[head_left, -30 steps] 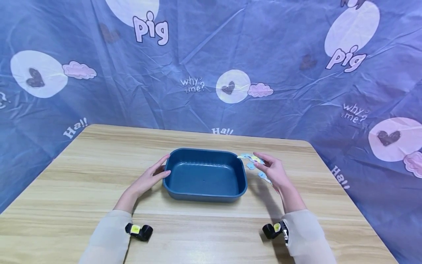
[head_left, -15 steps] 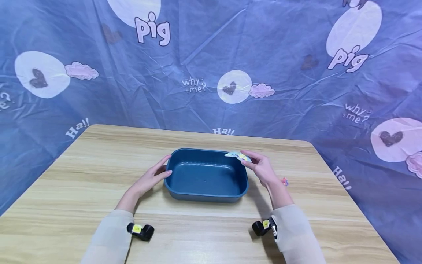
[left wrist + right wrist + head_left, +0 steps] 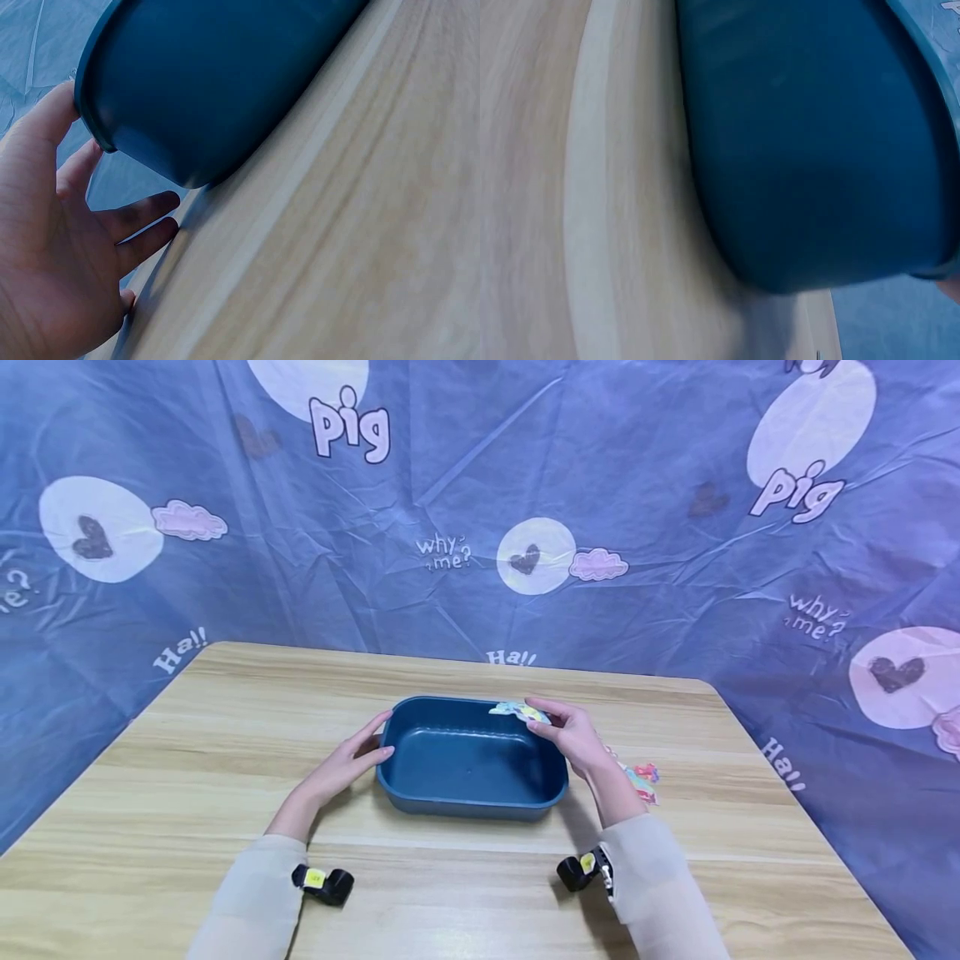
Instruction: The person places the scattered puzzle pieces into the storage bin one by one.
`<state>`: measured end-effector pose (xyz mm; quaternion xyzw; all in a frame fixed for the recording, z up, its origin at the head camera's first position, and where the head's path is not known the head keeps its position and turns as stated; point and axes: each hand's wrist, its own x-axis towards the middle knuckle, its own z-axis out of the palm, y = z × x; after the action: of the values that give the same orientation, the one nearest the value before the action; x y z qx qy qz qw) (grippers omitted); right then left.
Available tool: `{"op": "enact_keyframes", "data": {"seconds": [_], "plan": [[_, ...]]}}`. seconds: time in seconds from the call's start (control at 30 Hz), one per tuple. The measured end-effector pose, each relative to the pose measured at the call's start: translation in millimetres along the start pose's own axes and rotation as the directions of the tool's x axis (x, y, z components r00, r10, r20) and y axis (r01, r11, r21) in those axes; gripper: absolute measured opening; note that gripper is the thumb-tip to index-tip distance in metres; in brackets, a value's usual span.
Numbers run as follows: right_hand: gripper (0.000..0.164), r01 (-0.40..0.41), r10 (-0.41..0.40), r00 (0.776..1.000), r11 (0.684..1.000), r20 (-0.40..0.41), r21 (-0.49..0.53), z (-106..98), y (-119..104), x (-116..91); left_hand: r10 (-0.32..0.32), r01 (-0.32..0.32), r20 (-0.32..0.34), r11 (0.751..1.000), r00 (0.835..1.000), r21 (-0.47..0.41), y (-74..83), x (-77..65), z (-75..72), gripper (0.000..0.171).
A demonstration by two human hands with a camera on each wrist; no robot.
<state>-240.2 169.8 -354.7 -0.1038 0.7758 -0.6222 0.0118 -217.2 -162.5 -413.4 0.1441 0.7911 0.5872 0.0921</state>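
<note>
A dark blue rectangular plastic bin stands on the wooden table. My left hand rests at its left end, thumb and index fingertips on the rim; the left wrist view shows the other fingers extended outside the wall. Over the back right corner of the bin, my right hand pinches a flat, irregular cutout, pale blue with yellow, like a sticker, between thumb and fingers. In the right wrist view the bin's outer wall fills the middle, and the cutout is out of sight.
More small colourful cutouts, pink, red and teal, lie on the table right of the bin, partly hidden by my right forearm. The wooden table ends at a blue printed cloth. Each wrist wears a black camera.
My right hand has moved left with the cutout, from beside the bin's right end to over its back right corner. The left hand stays on the rim.
</note>
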Motion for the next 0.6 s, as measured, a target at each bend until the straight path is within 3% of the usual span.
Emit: {"op": "enact_keyframes", "data": {"seconds": [0.6], "plan": [[0.036,-0.031,0.03,0.998,0.999,0.057,0.01,34.7,-11.4,16.2,-0.007,0.007,0.008,1.0,1.0,0.0,0.4,1.2,-0.2,0.059]]}}
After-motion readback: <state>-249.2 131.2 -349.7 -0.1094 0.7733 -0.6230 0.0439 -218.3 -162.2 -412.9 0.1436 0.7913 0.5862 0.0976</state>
